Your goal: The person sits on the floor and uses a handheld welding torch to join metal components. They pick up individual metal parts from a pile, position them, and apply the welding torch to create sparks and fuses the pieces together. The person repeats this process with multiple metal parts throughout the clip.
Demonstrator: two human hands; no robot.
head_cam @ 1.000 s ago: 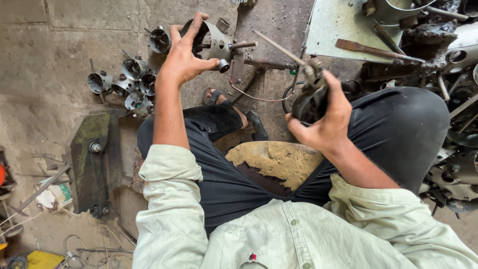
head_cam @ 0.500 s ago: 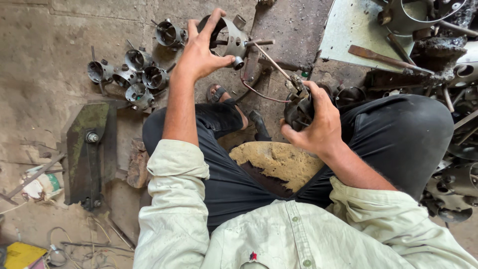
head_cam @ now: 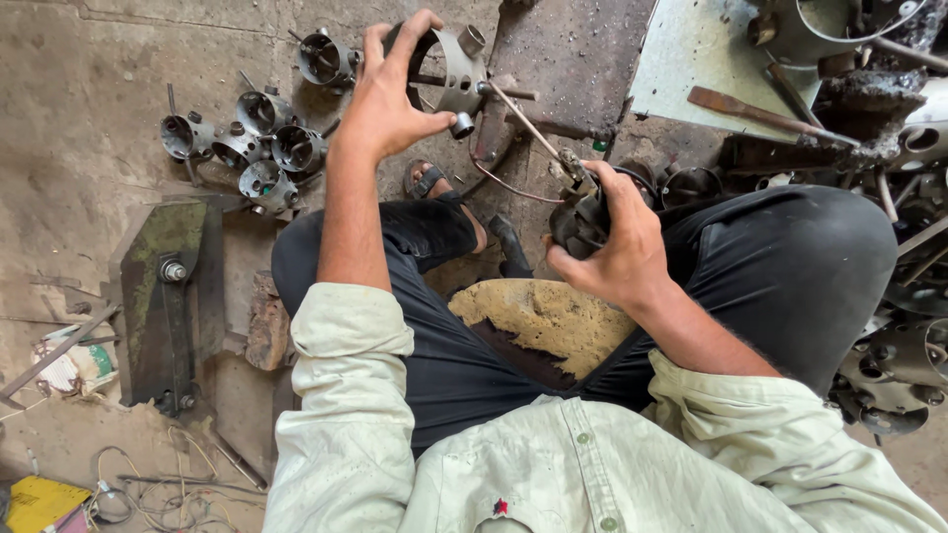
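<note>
Metal ring housing point(head_cam: 449, 69) gripped by left hand point(head_cam: 385, 99), fingers clamped over rim, held above floor for rod access. Welding holder point(head_cam: 583, 212) clenched in right hand point(head_cam: 617, 247), rod point(head_cam: 523, 123) angled to housing. Finished housings point(head_cam: 247, 148) clustered aside on floor.

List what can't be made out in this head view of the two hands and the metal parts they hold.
- Black tool: body hidden by the right hand; its kind is unclear.
- Metal ring part: near side covered by the left hand.
- Rod tip: whether it touches the ring is too small to tell.
- Metal parts at right: cut off by the frame edge.
</note>
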